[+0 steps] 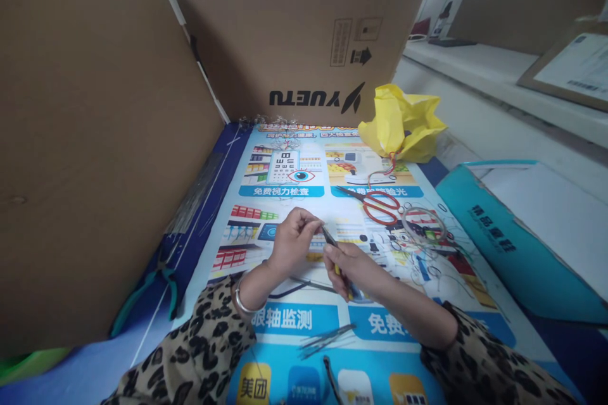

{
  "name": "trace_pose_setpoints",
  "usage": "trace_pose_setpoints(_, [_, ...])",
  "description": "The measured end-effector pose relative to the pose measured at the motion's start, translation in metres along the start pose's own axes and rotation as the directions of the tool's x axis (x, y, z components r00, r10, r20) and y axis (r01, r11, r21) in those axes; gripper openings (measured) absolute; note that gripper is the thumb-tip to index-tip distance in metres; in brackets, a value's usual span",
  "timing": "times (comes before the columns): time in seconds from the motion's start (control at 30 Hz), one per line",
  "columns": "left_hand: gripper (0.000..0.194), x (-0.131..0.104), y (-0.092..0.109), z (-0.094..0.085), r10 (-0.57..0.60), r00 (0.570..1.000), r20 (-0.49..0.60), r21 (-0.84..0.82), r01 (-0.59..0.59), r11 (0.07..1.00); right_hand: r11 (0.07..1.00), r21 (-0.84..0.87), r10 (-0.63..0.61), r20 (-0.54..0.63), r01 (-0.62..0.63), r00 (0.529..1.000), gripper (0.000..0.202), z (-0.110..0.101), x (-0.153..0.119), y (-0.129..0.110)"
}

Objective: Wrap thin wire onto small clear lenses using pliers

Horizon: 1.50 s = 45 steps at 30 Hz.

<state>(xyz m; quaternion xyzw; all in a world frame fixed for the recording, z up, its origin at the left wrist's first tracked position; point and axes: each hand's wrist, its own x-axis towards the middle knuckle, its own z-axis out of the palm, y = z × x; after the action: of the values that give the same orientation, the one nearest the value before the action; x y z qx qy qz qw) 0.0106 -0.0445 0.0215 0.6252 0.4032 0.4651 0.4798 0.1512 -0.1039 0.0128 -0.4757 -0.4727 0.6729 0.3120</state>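
Observation:
My right hand [349,266] is wrapped round a pair of pliers [329,236] with dark jaws and yellow on the handles. The jaws point up and left, to the fingertips of my left hand [295,242]. Thumb and forefinger of that left hand are pinched together at the jaw tips; whatever they hold is too small to make out. Below the hands, a small bundle of thin dark wires [327,340] lies on the printed sheet [327,307]. A dark strip [332,381] lies closer to me.
Red-handled scissors [381,207] and a coil of pale wire [424,223] lie beyond my right hand. Teal-handled pliers [151,278] and straight wires [192,202] are at left. Cardboard walls [266,25] stand left and behind. A yellow bag [401,123] and teal box [498,234] are at right.

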Motion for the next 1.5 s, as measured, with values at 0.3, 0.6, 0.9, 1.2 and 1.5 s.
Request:
trace_pose_setpoints(0.3, [0.011, 0.002, 0.009, -0.002, -0.049, 0.998, 0.049, -0.136, 0.055, 0.989, 0.825, -0.564, -0.099, -0.118, 0.015, 0.988, 0.036, -0.006, -0.005, -0.015])
trace_pose_setpoints(0.6, [0.015, 0.008, 0.014, -0.006, -0.132, 0.977, 0.168, -0.289, 0.177, 0.941, 0.569, -0.821, -0.2, -0.188, -0.042, 0.961, 0.034, -0.017, -0.007, -0.017])
trace_pose_setpoints(0.9, [0.025, 0.013, 0.006, -0.014, -0.197, 0.949, 0.246, -0.313, 0.27, 0.911, 0.944, -0.328, -0.004, -0.097, -0.028, 0.995, 0.037, -0.011, -0.007, -0.015])
trace_pose_setpoints(1.2, [0.023, 0.013, 0.003, -0.013, -0.224, 0.943, 0.247, -0.288, 0.292, 0.912, 0.996, -0.087, 0.029, -0.011, -0.03, 1.0, 0.04, -0.016, -0.004, -0.011])
trace_pose_setpoints(1.5, [0.018, 0.009, 0.0, -0.011, -0.227, 0.947, 0.225, -0.344, 0.296, 0.891, 0.995, 0.064, 0.067, 0.063, -0.071, 0.996, 0.044, -0.014, -0.006, -0.012])
